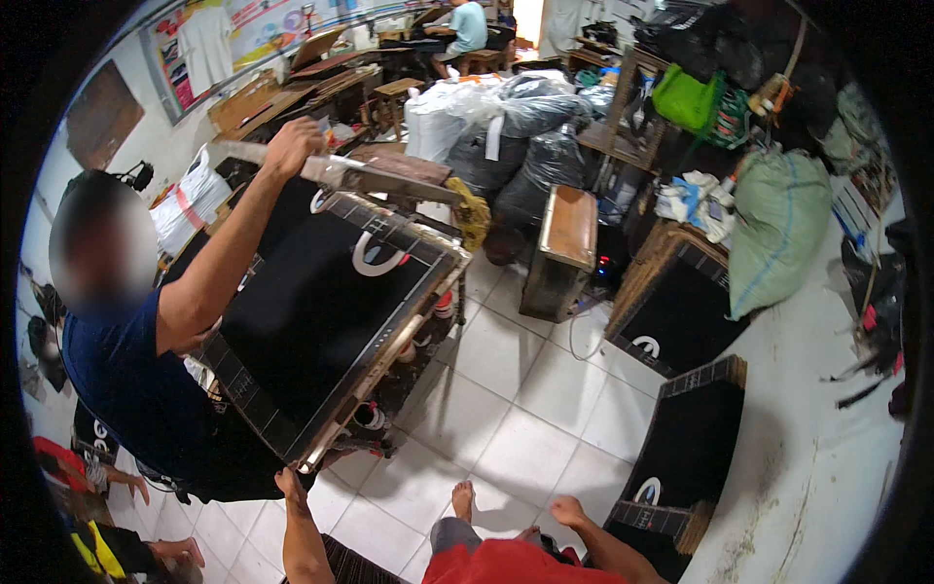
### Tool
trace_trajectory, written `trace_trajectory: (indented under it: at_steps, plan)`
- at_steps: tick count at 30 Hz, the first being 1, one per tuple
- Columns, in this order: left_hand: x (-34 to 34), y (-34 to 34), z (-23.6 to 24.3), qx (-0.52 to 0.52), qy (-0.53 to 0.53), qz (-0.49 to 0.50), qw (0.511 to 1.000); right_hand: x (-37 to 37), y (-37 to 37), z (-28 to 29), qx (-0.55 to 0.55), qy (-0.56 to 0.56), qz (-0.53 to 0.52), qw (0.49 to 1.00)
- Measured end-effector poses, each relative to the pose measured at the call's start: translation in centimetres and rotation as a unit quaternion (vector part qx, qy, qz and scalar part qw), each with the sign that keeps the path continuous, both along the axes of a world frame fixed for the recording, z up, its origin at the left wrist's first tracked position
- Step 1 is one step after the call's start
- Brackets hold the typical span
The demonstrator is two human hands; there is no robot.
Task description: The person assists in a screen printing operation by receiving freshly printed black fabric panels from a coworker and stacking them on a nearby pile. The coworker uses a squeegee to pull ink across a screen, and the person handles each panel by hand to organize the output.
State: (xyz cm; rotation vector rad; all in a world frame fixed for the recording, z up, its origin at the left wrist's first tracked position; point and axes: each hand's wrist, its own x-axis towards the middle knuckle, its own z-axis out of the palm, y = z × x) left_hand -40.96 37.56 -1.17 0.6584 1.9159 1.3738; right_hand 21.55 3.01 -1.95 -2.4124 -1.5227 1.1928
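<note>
- Cluttered workshop around you: a white tiled floor (506, 389), stuffed black and white sacks (516, 117) piled at the back, and a green sack (778, 224) slumped at the right.
- Right in front of you a co-worker in a dark blue shirt (136, 389) leans over a big black printing frame (321, 311), one raised hand (292, 146) gripping a long wooden squeegee (341, 173) at the frame's far edge.
- Black printed panels lean near your right side: one (681, 457) just beside your right hand, another (671, 321) farther back against a woven stand.
- A small wooden table (564, 243) stands on the floor beyond the frame, well apart from you.
- Your left hand (290, 482) reaches up from the lower edge, arm nearly straight, fingers at the frame's near bottom corner, touching it; whether they close around the edge I cannot tell.
- Your right hand (567, 510) rests low by your knee, fingers loosely curled, with nothing visibly in it.
- Your bare foot (463, 500) sits on the tiles between the two hands.
- Your lap in red shorts (506, 563) is cut off by the bottom edge, and the underside of the frame is in shadow.
</note>
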Motion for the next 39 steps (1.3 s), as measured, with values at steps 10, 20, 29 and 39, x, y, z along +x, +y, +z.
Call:
trace_trajectory:
  at_steps: [10,20,29,39]
  plan:
    - [2.1,1.2,14.0,-0.002,-0.189,-0.004,0.982,-22.9,43.7,9.5,0.025,0.645,-0.245,0.724]
    - [8.7,-3.6,19.1,-0.057,-0.153,-0.057,0.985,-21.5,48.5,11.7,0.075,0.803,-0.327,0.493]
    - [12.2,-5.0,25.1,0.152,0.101,-0.162,0.970,-9.1,20.4,20.7,0.162,0.767,-0.371,0.497]
    - [39.4,1.8,35.4,0.198,0.185,-0.503,0.821,-0.6,-9.6,26.0,0.313,0.753,-0.398,0.421]
